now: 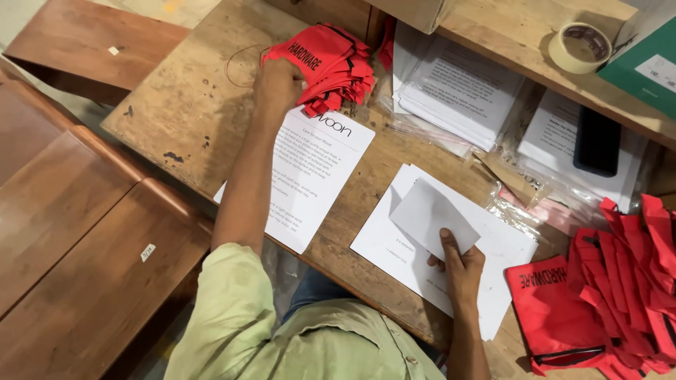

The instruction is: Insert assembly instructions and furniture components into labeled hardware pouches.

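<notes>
My left hand [277, 84] reaches forward and rests on a stack of red fabric pouches [331, 67] at the far side of the wooden table [190, 105]; its fingers are curled onto the nearest pouch. Below that hand lies a printed white sheet [310, 176]. My right hand [459, 264] holds a small white card [429, 214] by its lower corner, above a pile of white sheets [507, 246] at the table's near edge.
More red pouches [612, 295] are heaped at the right. Bagged stacks of printed paper [458, 88] lie at the back, with a black phone [597, 141] on one. A tape roll [581, 46] and a green box [651, 60] sit on a raised shelf. Wooden benches [77, 211] stand to the left.
</notes>
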